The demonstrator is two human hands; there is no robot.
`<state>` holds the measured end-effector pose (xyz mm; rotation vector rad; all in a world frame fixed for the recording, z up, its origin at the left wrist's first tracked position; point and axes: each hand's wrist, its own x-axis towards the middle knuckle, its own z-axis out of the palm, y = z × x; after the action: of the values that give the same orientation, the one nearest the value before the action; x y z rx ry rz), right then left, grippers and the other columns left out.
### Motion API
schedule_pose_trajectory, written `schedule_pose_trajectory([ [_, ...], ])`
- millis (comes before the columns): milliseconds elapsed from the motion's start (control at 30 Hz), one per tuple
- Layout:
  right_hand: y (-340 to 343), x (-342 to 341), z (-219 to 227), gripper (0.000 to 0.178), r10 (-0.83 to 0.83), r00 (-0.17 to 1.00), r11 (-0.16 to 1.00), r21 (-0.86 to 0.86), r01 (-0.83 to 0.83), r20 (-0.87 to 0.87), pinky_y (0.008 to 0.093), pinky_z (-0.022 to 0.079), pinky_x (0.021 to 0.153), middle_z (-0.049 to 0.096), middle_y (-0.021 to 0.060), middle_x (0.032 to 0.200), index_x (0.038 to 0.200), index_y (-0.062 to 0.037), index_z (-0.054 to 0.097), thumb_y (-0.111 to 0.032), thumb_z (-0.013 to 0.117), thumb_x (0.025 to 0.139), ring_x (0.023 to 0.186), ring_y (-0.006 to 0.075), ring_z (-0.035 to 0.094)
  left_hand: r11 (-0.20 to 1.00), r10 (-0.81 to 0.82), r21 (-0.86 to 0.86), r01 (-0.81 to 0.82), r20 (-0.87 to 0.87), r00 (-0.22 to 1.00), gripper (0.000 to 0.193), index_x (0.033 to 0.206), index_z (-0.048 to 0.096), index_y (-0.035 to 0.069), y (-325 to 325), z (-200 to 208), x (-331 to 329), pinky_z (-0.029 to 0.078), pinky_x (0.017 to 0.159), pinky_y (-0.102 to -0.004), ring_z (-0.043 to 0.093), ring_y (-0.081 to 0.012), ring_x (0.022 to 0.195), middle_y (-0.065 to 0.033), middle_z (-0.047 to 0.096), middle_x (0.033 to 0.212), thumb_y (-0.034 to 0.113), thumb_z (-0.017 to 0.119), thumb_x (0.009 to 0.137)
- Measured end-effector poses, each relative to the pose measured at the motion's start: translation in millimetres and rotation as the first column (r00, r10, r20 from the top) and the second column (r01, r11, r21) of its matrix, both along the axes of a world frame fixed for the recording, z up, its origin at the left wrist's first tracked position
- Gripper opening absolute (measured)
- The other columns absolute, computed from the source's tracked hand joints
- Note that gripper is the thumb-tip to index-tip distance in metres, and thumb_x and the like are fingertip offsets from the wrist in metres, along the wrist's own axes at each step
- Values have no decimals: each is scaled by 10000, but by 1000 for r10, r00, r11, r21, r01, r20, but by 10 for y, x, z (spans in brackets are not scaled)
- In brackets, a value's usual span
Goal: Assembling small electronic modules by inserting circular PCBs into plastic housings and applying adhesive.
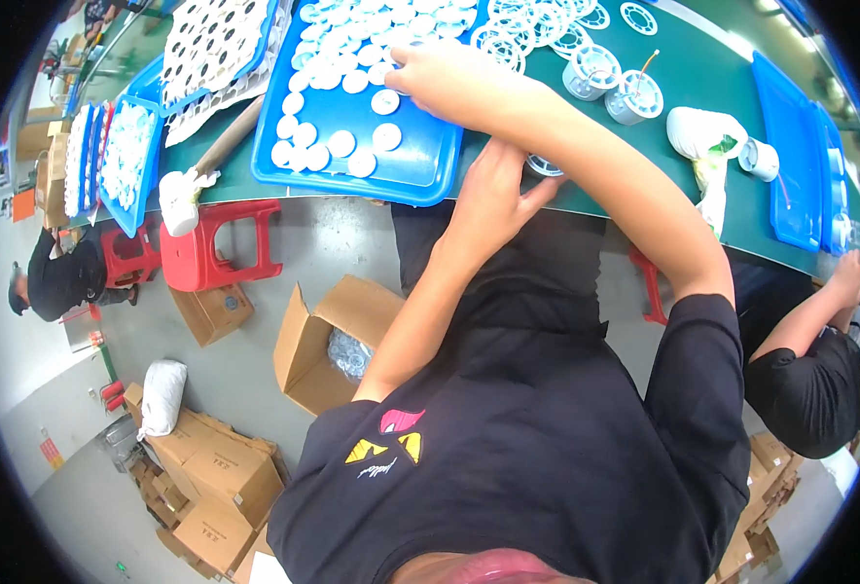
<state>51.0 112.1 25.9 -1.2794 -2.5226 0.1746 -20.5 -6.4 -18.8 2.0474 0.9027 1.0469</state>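
My right arm crosses over my left and reaches to a blue tray (420, 180) of small white discs (386, 136). Above the discs, my right hand (440, 83) is closed with its fingertips bent down; whatever they pinch is hidden. At the near table edge, my left hand (496, 195) holds a white round housing (545, 166) between thumb and fingers. My right forearm covers most of that housing and the left fingertips. Beyond the forearm stand two white spool-like housings (634, 97) with thin wires sticking up.
White slotted rings (503, 44) lie piled at the back of the green table (688, 73). Stacked white cups (707, 131) and another housing (759, 159) are to the right, before blue trays (785, 165). At left are a mallet (221, 146) and red stool (192, 248). A co-worker (809, 380) sits right.
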Motion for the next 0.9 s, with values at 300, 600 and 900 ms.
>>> schedule_pose_trajectory([
  [300,89,149,-73,329,-10,1000,1000,26,11,-22,458,584,898,666,220,1187,1240,6,621,-81,713,936,1088,407,700,997,51,-54,-50,8,999,759,1448,505,-33,6,89,36,463,1106,-489,537,-472,1356,-283,553,1451,203,873,828],
  [600,-249,762,516,287,-69,884,989,83,121,-462,474,566,797,701,259,1001,1090,28,681,-171,687,884,912,415,706,996,18,-87,-16,15,1000,847,1509,483,21,40,123,64,486,1091,-447,592,-390,1310,-198,588,1404,221,901,800],
  [900,-1388,1264,385,299,-339,776,941,-195,277,-532,350,593,800,709,132,1152,1208,-2,686,-48,732,916,909,231,732,999,35,29,-33,-80,996,932,1560,425,-6,1,85,94,488,1082,-453,596,-375,1296,-196,595,1401,201,902,787],
])
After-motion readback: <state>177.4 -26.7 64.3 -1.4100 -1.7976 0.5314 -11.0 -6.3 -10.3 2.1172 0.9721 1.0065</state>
